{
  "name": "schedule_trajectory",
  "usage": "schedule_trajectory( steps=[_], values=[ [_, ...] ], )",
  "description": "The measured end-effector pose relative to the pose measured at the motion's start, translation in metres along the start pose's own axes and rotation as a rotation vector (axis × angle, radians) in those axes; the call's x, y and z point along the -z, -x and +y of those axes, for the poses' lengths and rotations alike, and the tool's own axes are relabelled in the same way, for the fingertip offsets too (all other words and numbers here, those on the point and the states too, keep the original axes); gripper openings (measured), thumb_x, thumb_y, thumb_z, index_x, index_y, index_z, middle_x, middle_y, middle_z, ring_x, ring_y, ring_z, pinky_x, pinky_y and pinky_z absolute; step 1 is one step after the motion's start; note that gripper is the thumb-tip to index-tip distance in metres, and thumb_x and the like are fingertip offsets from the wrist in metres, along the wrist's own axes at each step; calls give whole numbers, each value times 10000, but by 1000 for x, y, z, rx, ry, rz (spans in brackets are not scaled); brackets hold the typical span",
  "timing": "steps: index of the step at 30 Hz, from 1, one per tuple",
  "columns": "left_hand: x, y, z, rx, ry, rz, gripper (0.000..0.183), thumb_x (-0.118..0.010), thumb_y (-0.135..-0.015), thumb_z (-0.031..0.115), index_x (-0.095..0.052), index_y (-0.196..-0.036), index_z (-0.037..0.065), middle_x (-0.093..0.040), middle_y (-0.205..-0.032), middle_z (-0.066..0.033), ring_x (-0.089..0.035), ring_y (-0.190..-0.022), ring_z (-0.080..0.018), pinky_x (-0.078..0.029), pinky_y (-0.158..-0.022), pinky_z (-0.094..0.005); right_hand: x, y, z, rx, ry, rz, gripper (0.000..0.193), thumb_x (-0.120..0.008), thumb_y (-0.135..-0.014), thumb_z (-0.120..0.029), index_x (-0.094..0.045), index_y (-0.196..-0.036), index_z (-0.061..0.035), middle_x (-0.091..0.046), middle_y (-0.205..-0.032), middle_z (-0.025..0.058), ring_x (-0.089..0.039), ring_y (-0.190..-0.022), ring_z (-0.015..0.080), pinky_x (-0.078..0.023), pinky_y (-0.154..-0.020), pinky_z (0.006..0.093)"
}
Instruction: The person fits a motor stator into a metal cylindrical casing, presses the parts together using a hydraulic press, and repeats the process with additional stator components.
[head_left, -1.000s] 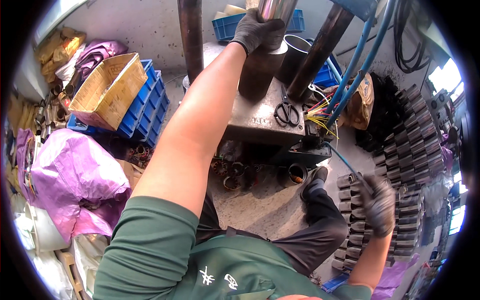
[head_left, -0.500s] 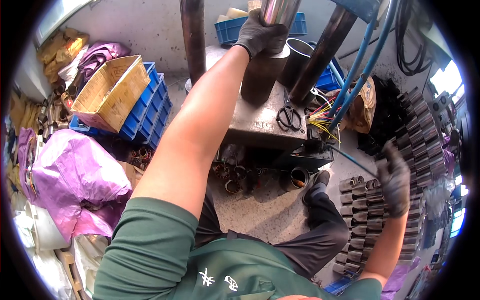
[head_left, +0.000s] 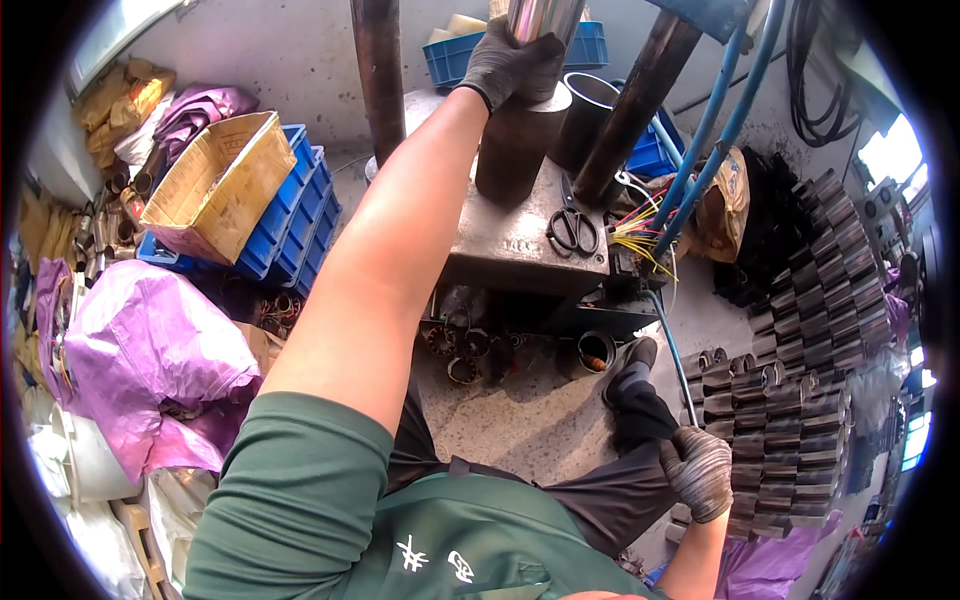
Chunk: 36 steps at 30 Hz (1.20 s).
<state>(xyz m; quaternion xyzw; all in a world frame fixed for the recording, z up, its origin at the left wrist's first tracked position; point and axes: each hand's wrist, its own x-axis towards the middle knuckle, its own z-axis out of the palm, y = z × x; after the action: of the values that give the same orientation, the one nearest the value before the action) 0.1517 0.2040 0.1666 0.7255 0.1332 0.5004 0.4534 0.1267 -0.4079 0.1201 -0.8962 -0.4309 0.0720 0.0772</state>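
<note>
My left hand [head_left: 515, 65], in a dark grey glove, reaches up and wraps round the lower part of a shiny metal cylinder [head_left: 546, 18]. Under it a dark, thick cylindrical block [head_left: 518, 150] stands upright on the metal press table [head_left: 500, 238]. What lies between palm and cylinder is hidden. At the lower right my gloved right hand [head_left: 697, 474] is closed round the end of a thin blue lever rod [head_left: 672, 345], which slopes down from the press's side. Black-handled scissors [head_left: 573, 228] lie on the table, right of the block.
Dark steel columns [head_left: 378, 80] flank the table. Coloured wires [head_left: 638, 238] and blue hoses [head_left: 722, 140] hang at its right. Stacked metal sleeves [head_left: 790, 420] stand beyond my right hand. To the left are a cardboard box [head_left: 215, 190] on blue crates [head_left: 305, 215] and a purple sack [head_left: 150, 350].
My right hand has moved left and toward me, and the lever rod has swung down with it. My left hand stays at the cylinder; the view has shifted slightly.
</note>
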Motion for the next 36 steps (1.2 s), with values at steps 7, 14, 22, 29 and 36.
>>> schedule_trajectory(
  steps=[7, 14, 22, 29, 36],
  values=[
    [1, 6, 5, 107, -7, 84, 941, -928, -692, 608, -601, -1311, -21, -740, -1141, -188, -711, -1072, -273, -541, -981, -376, -3, 2, 5, 66, 35, 71, 237, -717, -898, -243, -669, -801, -32, -658, -761, 213, -670, -765, 429, -524, -702, 508],
    [2, 10, 8, 70, -53, 88, 775, -920, -723, 575, -566, -1137, 24, -689, -1009, -115, -671, -932, -191, -567, -846, -344, 0, 1, 4, 42, 57, 39, 244, -725, -894, -251, -674, -801, -31, -665, -762, 217, -675, -761, 426, -524, -697, 507],
    [2, 17, 24, 69, -154, 118, 746, -958, -718, 461, -568, -1167, 11, -703, -1027, -136, -688, -938, -201, -579, -848, -350, 2, 0, 5, 44, 25, 44, 223, -737, -886, -224, -680, -805, -25, -659, -767, 224, -671, -766, 431, -521, -695, 507],
    [1, 19, 28, 47, -186, 118, 744, -960, -717, 452, -567, -1169, 11, -704, -1029, -137, -689, -938, -202, -580, -848, -351, 10, -4, 3, 74, 44, 18, 172, -720, -873, -168, -683, -808, -13, -651, -784, 232, -650, -775, 458, -507, -686, 508],
    [-1, 20, 32, 32, -194, 112, 742, -961, -717, 443, -567, -1172, 10, -705, -1031, -138, -690, -939, -203, -581, -848, -351, 27, -15, 15, 179, 115, -124, 211, -715, -863, -207, -773, -990, -48, -729, -889, 173, -704, -832, 405, -563, -770, 483]
  ],
)
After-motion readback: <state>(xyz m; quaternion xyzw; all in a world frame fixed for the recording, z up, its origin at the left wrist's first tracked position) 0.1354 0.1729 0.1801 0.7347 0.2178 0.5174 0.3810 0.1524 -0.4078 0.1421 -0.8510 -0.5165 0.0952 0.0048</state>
